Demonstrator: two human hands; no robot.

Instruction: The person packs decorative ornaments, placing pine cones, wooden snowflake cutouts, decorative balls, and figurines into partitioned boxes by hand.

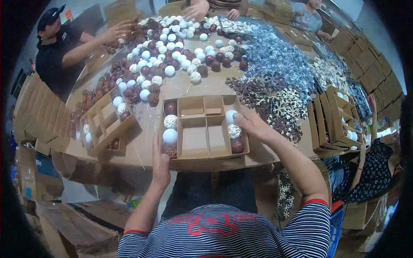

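Note:
A divided cardboard box lies in front of me at the table's near edge. Its left column holds a dark red ball, a cream woven ball, a white ball and a brown twig ball. My left hand grips the box's left wall near the front corner. Over the right column, my right hand has its fingers closed on a white ball. Below that ball are a cream woven ball and a dark red one. The middle compartments hold no balls.
A partly filled box sits tilted at left; stacked boxes stand at right. Loose balls cover the table's far left, wooden snowflakes its right. Several co-workers surround the table, including a person in a black cap.

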